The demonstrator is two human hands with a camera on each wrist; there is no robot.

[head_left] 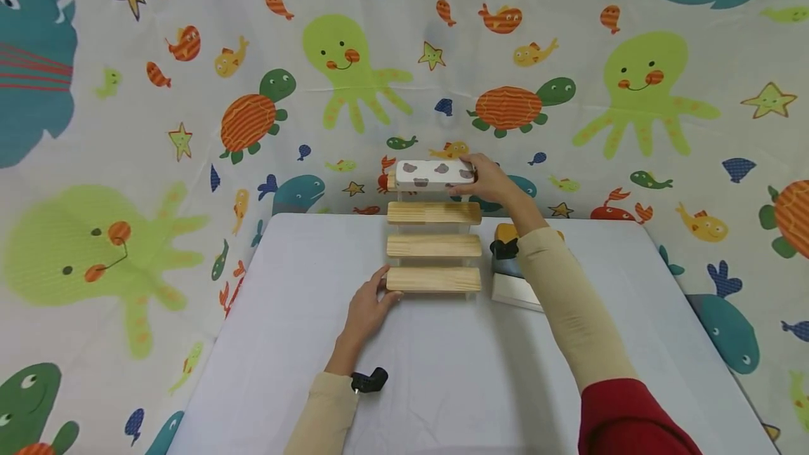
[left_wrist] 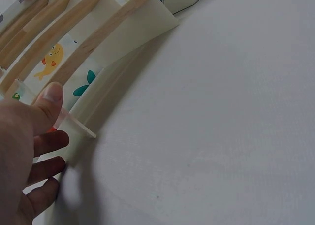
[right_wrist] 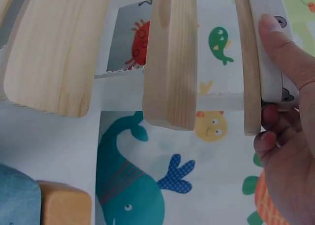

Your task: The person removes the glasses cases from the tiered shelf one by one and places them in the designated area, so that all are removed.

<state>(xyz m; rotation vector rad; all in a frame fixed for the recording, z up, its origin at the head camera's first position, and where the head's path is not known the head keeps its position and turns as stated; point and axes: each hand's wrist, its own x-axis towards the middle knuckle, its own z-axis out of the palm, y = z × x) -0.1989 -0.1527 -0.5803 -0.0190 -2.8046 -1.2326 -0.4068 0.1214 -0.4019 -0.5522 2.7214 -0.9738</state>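
A four-step display stand (head_left: pixel 434 279) with pale wooden planks and clear supports stands on the white table. On its top step is a white oblong case (head_left: pixel 417 175) printed with grey bear heads. My right hand (head_left: pixel 493 181) grips the case's right end, thumb (right_wrist: pixel 285 52) over its front face and fingertips low by the plank. At the lowest step, my left hand (head_left: pixel 366 307) holds the left end of the plank (left_wrist: pixel 83 48). There the thumb presses the plank's end, while the other fingers (left_wrist: pixel 49 141) bend loosely beside the clear support.
Right of the stand, partly behind my right forearm, lie a white case (head_left: pixel 515 290), a blue case (right_wrist: pixel 19 195) and an orange-yellow case (right_wrist: pixel 66 205). A sea-animal curtain (head_left: pixel 379 90) hangs right behind the table's back edge (head_left: pixel 329 215).
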